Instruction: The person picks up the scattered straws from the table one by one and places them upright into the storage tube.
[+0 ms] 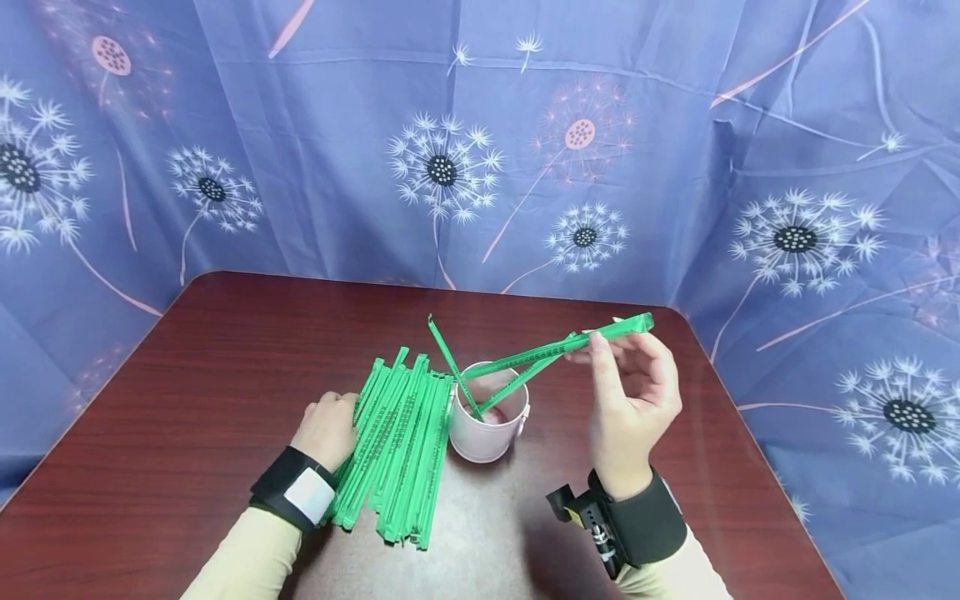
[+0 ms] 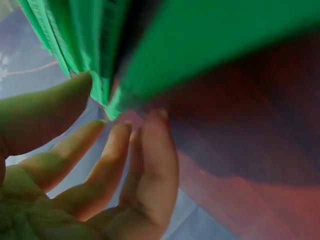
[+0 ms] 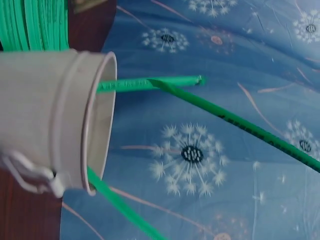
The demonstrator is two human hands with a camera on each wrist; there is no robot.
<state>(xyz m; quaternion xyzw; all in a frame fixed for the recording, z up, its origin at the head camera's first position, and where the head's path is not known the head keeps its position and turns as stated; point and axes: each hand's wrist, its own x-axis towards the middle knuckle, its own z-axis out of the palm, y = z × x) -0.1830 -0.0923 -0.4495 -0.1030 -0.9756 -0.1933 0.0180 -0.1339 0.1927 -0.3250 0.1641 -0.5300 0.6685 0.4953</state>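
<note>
My right hand pinches a green wrapped stick with dark print between thumb and fingers. The stick slants down to the left, its lower end over the rim of a small pale pink bucket. Inside the bucket two more green sticks lean apart, one to the left and one to the right. My left hand touches the left side of a heap of green wrapped sticks. In the left wrist view its thumb and loosely bent fingers meet the stick ends, with a gap between them.
The heap lies on a dark red-brown wooden table, just left of the bucket. The bucket has a folded handle on its side. A blue curtain printed with dandelions hangs behind the table and along its sides.
</note>
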